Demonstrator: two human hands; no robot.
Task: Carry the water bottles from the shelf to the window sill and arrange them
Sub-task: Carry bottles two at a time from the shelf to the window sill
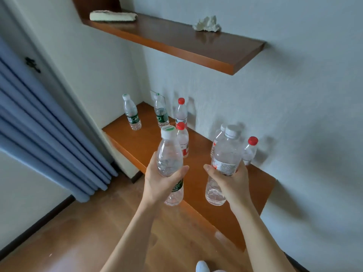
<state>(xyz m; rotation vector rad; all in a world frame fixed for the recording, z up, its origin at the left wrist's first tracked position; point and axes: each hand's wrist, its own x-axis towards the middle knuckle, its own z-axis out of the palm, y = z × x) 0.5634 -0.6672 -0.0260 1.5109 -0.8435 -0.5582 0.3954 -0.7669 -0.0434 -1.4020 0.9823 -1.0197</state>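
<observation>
Hovering above the front edge of the lower shelf (145,140), two clear plastic water bottles are held upright, one in each hand. The green-label bottle (169,154), closed by a white cap with a green top, is clasped round its middle by the left hand (161,183), with fingers and thumb curled about it. The red-label bottle (225,152), white-capped and banded in red and white print, is gripped in the same manner by the right hand (231,183). How much water is inside either cannot be told.

Six more bottles are seen standing on the lower shelf. A green-labelled pair (132,112) is set toward the far corner, two red-capped bottles (181,111) stand near the middle, and a white-capped bottle (218,140) and a third red-capped bottle (250,150) stand by the wall (294,114), behind the right hand.

The lower shelf is of polished brown wood and is fixed into a corner of white walls. An upper shelf (167,40) of the same wood is mounted above it, on which a folded cloth (113,16) and a crumpled white lump (207,24) are laid. A blue pleated curtain (39,124) is hung at the left, and a wooden floor (78,242) is spread below.
</observation>
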